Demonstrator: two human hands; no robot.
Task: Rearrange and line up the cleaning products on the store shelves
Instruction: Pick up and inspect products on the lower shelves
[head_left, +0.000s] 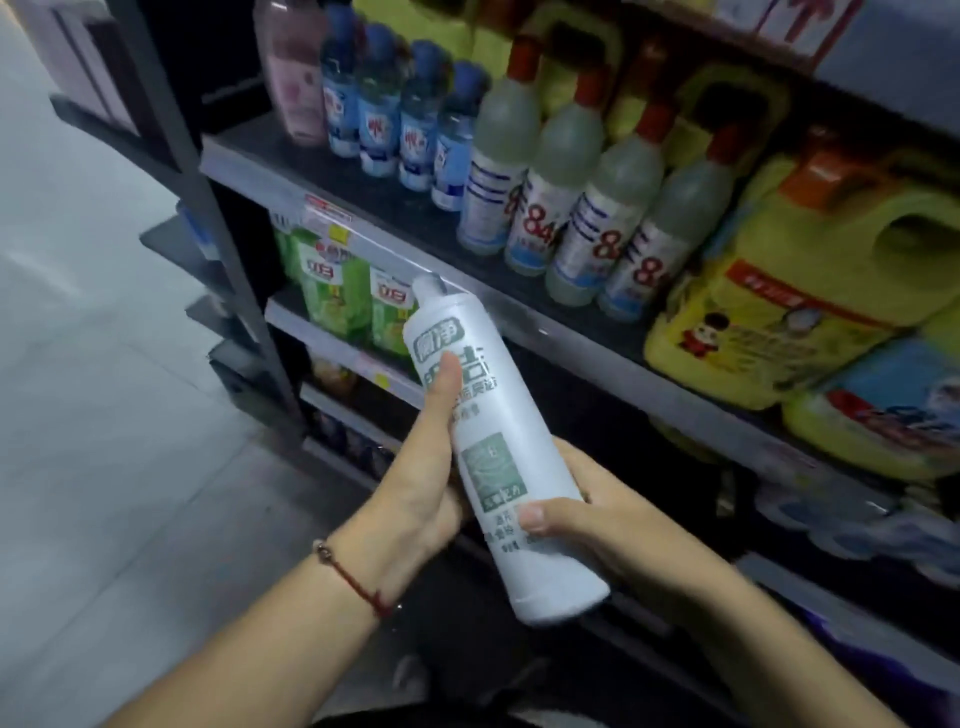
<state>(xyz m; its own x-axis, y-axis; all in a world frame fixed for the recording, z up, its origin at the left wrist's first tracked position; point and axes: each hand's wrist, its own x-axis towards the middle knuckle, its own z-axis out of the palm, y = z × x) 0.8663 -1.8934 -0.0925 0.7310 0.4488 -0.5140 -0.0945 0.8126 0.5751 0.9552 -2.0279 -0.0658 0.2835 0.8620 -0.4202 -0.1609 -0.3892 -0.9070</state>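
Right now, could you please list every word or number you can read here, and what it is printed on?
"84": in red on the red-capped bottles.
"立白": on the green refill pouches.
White bottle, gripped by the left hand and right hand: print too blurred.
Blue-capped bottles, yellow jugs: unreadable.

There is only one view, from a wide-angle camera worn on the person's head. It looks forward and steeply down, tilted to one side, so the shelves (519, 312) run slantwise from upper left to lower right. It sits close: both forearms reach in from the bottom edge, and the bottle (498, 457) fills the middle, right in front of the lens. The floor (104, 415) takes up the left side. Edges are bent and soft with blur.
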